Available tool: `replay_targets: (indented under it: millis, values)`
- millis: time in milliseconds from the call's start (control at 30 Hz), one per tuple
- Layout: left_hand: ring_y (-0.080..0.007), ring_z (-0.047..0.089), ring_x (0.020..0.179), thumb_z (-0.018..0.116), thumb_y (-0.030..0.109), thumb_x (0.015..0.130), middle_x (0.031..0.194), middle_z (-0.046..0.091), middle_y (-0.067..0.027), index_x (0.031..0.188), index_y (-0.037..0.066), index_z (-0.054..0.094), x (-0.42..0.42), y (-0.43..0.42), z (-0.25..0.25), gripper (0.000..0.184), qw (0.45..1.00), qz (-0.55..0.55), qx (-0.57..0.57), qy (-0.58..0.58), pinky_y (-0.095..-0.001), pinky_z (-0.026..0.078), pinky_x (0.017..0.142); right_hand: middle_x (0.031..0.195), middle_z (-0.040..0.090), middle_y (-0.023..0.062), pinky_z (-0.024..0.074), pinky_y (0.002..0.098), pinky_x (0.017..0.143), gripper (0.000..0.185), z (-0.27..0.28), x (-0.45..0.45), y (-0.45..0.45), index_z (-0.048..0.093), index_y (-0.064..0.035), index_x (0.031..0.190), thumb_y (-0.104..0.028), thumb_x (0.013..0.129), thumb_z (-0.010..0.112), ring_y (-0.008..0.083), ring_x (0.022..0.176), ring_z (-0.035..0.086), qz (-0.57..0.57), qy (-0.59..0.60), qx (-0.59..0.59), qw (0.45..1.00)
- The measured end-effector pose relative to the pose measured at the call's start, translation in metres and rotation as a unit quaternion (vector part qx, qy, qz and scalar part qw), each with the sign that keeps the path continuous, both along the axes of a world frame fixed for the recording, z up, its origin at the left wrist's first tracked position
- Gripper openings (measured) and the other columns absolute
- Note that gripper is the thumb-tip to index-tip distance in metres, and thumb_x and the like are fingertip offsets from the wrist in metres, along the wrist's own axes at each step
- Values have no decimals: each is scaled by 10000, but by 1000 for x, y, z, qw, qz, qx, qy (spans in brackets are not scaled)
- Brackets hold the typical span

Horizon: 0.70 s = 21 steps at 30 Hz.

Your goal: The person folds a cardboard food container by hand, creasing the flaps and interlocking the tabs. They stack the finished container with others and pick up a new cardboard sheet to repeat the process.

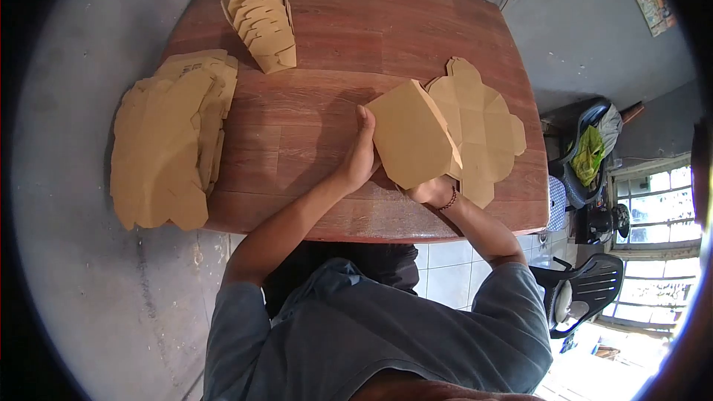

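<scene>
A brown cardboard box [414, 134], folded into shape, is held up over the near part of the table. My left hand [362, 150] grips its left side, thumb pointing up along the edge. At the box's lower right corner is my right hand [429, 190], with its fingers mostly hidden behind or under the cardboard. Flat, unfolded cardboard blanks [486, 130] lie just right of the box. A thick pile of flat blanks [160, 148] rests at the table's left edge. Several folded boxes nested together [264, 18] stand at the far left.
The wooden table [334, 52] has its near edge close to my body. Beyond its right side are a dark chair [594, 282] and another chair holding a yellow-green cloth [589, 154]. A grey wall [82, 104] runs along the left.
</scene>
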<state>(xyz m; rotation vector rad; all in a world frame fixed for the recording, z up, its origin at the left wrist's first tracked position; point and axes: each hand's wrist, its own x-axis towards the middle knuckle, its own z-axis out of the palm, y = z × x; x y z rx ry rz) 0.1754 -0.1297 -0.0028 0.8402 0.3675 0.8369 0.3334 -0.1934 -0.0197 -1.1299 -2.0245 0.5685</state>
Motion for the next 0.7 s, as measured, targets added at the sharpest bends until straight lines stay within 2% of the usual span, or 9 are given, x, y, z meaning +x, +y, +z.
replay_targets:
  millis: [67, 133, 200, 267, 333, 467, 533, 633, 700]
  values:
    - [-213, 370, 1397, 203, 704, 988, 1511, 359, -138, 1546, 89, 187, -1, 4, -11, 831, 1000, -17, -3, -20, -385, 368, 1131, 1268, 618, 143, 490, 425, 951, 439, 8, -1, -1, 586, -29, 1307, -148, 894, 674, 300, 1127, 606, -8, -76, 34, 997]
    - [-215, 287, 1439, 193, 665, 1011, 1545, 281, -139, 1569, 130, 101, -3, 7, -13, 779, 999, -36, -6, -39, -391, 311, 1172, 1308, 594, 144, 479, 418, 980, 450, 8, 3, -2, 572, -36, 1326, -156, 904, 672, 286, 1165, 588, 12, -99, -82, 992]
    - [-220, 263, 1452, 195, 674, 1004, 1566, 240, -133, 1582, 164, 4, -5, 8, -12, 793, 998, -45, 7, -46, -398, 310, 1174, 1326, 581, 145, 468, 416, 998, 449, 2, -1, -1, 568, -38, 1333, -156, 911, 666, 286, 1188, 574, 17, -49, -60, 997]
    - [-213, 327, 1423, 203, 703, 988, 1538, 310, -129, 1571, 122, 92, -3, 5, -6, 830, 1000, -16, 6, -25, -384, 352, 1144, 1344, 567, 146, 457, 414, 1016, 448, 0, -2, 0, 563, -40, 1340, -155, 918, 660, 286, 1211, 559, 23, 3, -37, 999]
    - [-206, 391, 1394, 212, 733, 972, 1509, 380, -125, 1561, 81, 181, -2, 4, -5, 879, 1000, 11, 5, -3, -371, 394, 1114, 1364, 553, 142, 432, 414, 1051, 429, 1, -2, 1, 560, -34, 1343, -160, 940, 640, 288, 1253, 531, 26, -69, 12, 997]
    - [-265, 171, 1490, 189, 717, 981, 1609, 129, -156, 1571, 36, 17, -2, 9, -14, 917, 978, 88, 159, 98, -426, 219, 1198, 1386, 537, 139, 410, 417, 1080, 438, -3, -3, 7, 510, -26, 1388, -191, 989, 584, 275, 1288, 504, 12, -49, 80, 996]
    - [-312, 41, 1507, 172, 715, 979, 1619, -14, -199, 1557, 13, -80, -5, 9, -15, 943, 944, 113, 262, 166, -464, 122, 1213, 1416, 510, 119, 424, 411, 1073, 484, 4, -8, 10, 440, -32, 1439, -269, 1029, 538, 251, 1296, 498, 20, 198, -111, 974]
    - [-359, -89, 1525, 155, 712, 977, 1628, -158, -242, 1542, -10, -178, -5, 13, -13, 976, 893, 133, 364, 230, -501, 25, 1228, 1418, 504, 113, 433, 404, 1064, 493, -4, 1, 9, 429, -36, 1446, -282, 1032, 533, 242, 1290, 501, 0, 248, -152, 957]
    - [-437, -119, 1507, 155, 761, 940, 1604, -177, -302, 1527, -5, -222, -4, 18, -12, 1037, 756, 249, 533, 288, -594, -35, 1196, 1421, 499, 106, 441, 397, 1055, 502, -14, 13, 9, 417, -39, 1453, -295, 1036, 529, 232, 1284, 504, -17, 294, -195, 935]
